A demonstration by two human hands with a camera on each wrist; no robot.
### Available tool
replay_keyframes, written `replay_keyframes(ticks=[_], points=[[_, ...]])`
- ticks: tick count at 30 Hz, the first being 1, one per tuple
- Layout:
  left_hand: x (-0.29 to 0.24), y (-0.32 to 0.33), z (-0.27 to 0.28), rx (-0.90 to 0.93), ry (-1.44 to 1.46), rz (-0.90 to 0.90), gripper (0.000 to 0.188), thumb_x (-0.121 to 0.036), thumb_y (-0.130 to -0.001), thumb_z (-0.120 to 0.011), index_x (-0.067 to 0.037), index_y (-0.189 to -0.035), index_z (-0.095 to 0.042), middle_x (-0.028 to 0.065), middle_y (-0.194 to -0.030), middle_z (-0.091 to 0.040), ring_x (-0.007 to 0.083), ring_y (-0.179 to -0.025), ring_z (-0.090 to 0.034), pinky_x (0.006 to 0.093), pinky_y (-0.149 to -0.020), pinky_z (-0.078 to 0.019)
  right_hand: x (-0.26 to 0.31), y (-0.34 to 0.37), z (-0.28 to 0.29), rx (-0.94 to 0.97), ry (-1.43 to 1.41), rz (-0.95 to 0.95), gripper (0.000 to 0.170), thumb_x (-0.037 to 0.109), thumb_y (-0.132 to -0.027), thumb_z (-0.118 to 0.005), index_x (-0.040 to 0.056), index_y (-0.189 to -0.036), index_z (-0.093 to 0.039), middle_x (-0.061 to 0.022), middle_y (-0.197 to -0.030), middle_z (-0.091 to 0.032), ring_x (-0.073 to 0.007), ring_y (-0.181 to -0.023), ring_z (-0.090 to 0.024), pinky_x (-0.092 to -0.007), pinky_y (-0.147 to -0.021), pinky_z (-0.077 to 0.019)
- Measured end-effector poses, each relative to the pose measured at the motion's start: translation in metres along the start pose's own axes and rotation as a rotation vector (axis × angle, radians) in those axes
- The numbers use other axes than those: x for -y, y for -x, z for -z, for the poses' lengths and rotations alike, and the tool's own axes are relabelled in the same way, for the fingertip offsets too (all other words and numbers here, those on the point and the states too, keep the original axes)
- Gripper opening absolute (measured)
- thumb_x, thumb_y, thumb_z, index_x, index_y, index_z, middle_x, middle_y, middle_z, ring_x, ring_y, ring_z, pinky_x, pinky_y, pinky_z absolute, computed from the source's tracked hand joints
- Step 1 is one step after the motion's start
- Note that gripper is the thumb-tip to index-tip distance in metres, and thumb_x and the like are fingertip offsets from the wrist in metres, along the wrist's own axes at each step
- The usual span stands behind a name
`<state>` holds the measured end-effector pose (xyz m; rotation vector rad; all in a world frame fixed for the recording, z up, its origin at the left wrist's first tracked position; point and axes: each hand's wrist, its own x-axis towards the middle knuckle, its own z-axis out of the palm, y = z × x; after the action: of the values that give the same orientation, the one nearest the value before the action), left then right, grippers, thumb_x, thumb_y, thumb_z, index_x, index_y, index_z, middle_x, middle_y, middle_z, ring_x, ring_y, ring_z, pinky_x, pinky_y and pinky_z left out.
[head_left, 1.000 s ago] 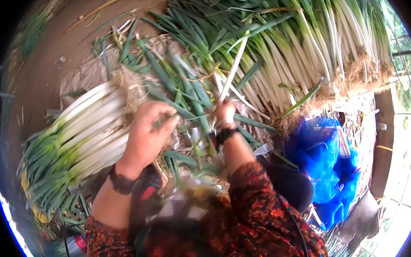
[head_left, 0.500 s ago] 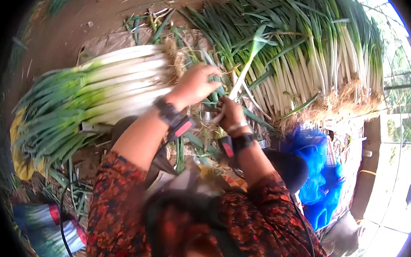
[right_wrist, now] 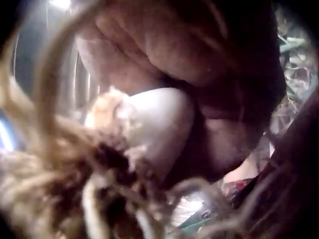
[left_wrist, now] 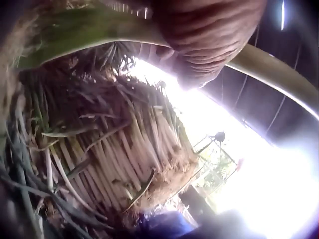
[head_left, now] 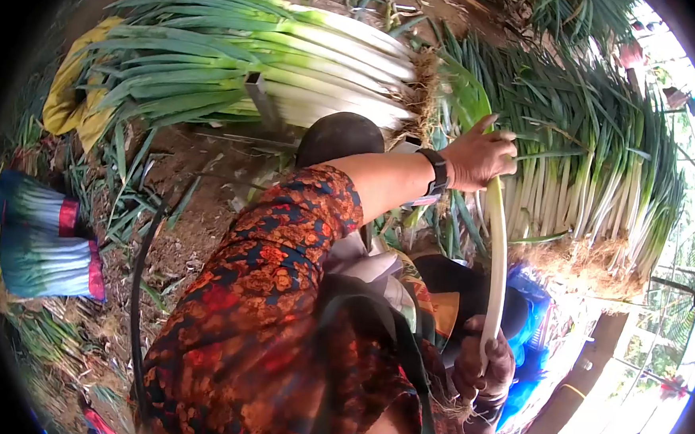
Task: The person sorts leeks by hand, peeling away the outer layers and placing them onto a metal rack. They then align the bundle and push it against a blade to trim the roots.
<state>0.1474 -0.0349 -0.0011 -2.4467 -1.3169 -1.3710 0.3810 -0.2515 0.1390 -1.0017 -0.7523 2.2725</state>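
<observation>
A single leek stands nearly upright in the head view, its white shaft slightly bowed. Near its green top, my left hand grips it with curled fingers. My right hand holds the lower end, close to my body, with roots hanging below. From the left wrist, the leek's pale shaft passes behind the curled hand, and a broad green leaf extends to the other side. In the right wrist view the white base sits against the hand, above tangled brown roots.
A row of leeks lies at the upper left, roots facing right. Another large pile lies to the right, above a blue bag. Loose leaves litter the soil. Banded bundles lie at the left beside yellow cloth.
The right hand has come down toward my body with the leek's root end. My left hand now grips the leek's upper part. The head view has swung, shifting the leek row up and right.
</observation>
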Motion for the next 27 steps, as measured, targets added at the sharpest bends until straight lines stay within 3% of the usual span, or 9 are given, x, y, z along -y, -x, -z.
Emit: replay_keyframes(ticks=[3, 4, 8, 11, 13, 17, 21, 24, 27], points=[[0.004, -0.013, 0.049, 0.187, -0.2, -0.036, 0.02, -0.016, -0.076, -0.074, -0.024, -0.092, -0.065, -0.0037, -0.079, -0.059, 0.0169, -0.095, -0.06, 0.055, -0.114, -0.022, 0.005, -0.006, -0.003, 0.037, 0.359, -0.055, 0.039, 0.021, -0.099, -0.043, -0.0071, -0.125, -0.042, -0.0083, -0.06, -0.051, -0.0121, -0.034, -0.038, -0.0247, -0.032, -0.0354], [0.012, -0.013, 0.057, 0.02, -0.246, -0.106, 0.025, -0.005, -0.076, -0.071, -0.027, -0.086, -0.064, -0.0063, -0.064, -0.052, 0.0123, -0.075, -0.06, 0.0524, -0.114, -0.0244, 0.001, -0.016, 0.01, 0.0, 0.553, -0.004, 0.036, 0.02, -0.098, -0.045, -0.0055, -0.124, -0.044, -0.0072, -0.06, -0.051, -0.0117, -0.037, -0.041, -0.0247, -0.035, -0.0367], [0.035, -0.019, 0.147, 0.14, -0.638, -0.059, 0.022, -0.007, -0.076, -0.071, -0.028, -0.08, -0.066, -0.008, -0.063, -0.053, 0.0104, -0.075, -0.059, 0.0461, -0.106, -0.0346, -0.009, -0.082, 0.069, -0.213, 1.211, 0.116, 0.027, 0.017, -0.096, -0.052, 0.0011, -0.118, -0.051, -0.0033, -0.066, -0.051, -0.0099, -0.051, -0.049, -0.0252, -0.048, -0.0416], [0.056, -0.007, 0.227, 0.105, -0.778, 0.009, 0.01, -0.023, -0.08, -0.071, -0.022, -0.09, -0.07, -0.0014, -0.069, -0.063, 0.0161, -0.076, -0.062, 0.0376, -0.083, -0.0429, 0.001, -0.148, 0.026, -0.365, 1.335, 0.416, 0.019, 0.013, -0.091, -0.058, 0.0016, -0.107, -0.056, -0.0177, -0.093, -0.059, -0.0264, -0.079, -0.06, -0.0396, -0.07, -0.0493], [0.074, 0.001, 0.28, 0.098, -0.805, 0.02, 0.003, -0.016, -0.074, -0.064, -0.016, -0.077, -0.064, 0.0006, -0.068, -0.062, 0.0229, -0.078, -0.057, 0.0469, -0.088, -0.0362, 0.002, -0.199, 0.004, -0.214, 1.297, 0.922, 0.022, 0.013, -0.089, -0.062, 0.0048, -0.109, -0.058, -0.0167, -0.1, -0.06, -0.0318, -0.083, -0.06, -0.0402, -0.074, -0.05], [0.102, 0.047, 0.338, 0.233, -1.014, 0.26, 0.03, -0.029, -0.071, -0.073, -0.022, -0.099, -0.068, 0.0011, -0.088, -0.067, 0.0213, -0.093, -0.059, 0.0452, -0.09, -0.038, 0.013, -0.31, -0.03, -0.096, 1.559, 1.24, 0.029, 0.01, -0.082, -0.068, 0.0114, -0.11, -0.063, -0.013, -0.105, -0.062, -0.0324, -0.092, -0.061, -0.0394, -0.08, -0.051], [0.167, 0.145, 0.327, 0.344, -0.988, 0.503, 0.048, -0.049, -0.075, -0.072, -0.024, -0.115, -0.064, 0.0063, -0.11, -0.065, 0.0246, -0.11, -0.057, 0.0457, -0.092, -0.0405, -0.006, -0.409, -0.045, -0.059, 2.044, 0.853, 0.028, 0.024, -0.091, -0.055, 0.0155, -0.117, -0.062, -0.0127, -0.114, -0.061, -0.0296, -0.106, -0.059, -0.0408, -0.09, -0.0478], [0.18, 0.21, 0.293, 0.313, -0.693, 0.777, 0.041, -0.051, -0.081, -0.066, -0.021, -0.109, -0.065, 0.0049, -0.113, -0.06, 0.0245, -0.111, -0.051, 0.0462, -0.091, -0.0361, -0.055, -0.429, -0.044, -0.285, 2.088, 0.541, 0.036, 0.025, -0.092, -0.044, 0.0171, -0.126, -0.054, -0.0129, -0.131, -0.053, -0.0345, -0.127, -0.043, -0.056, -0.108, -0.0257], [0.191, 0.217, 0.299, 0.237, -0.45, 0.732, 0.033, -0.051, -0.083, -0.062, -0.022, -0.098, -0.067, 0.0035, -0.104, -0.06, 0.0257, -0.104, -0.053, 0.0458, -0.088, -0.0385, -0.065, -0.43, -0.028, -0.286, 2.028, 0.687, 0.034, 0.025, -0.091, -0.047, 0.0192, -0.124, -0.054, -0.0091, -0.127, -0.054, -0.0319, -0.123, -0.046, -0.0535, -0.102, -0.0334]])
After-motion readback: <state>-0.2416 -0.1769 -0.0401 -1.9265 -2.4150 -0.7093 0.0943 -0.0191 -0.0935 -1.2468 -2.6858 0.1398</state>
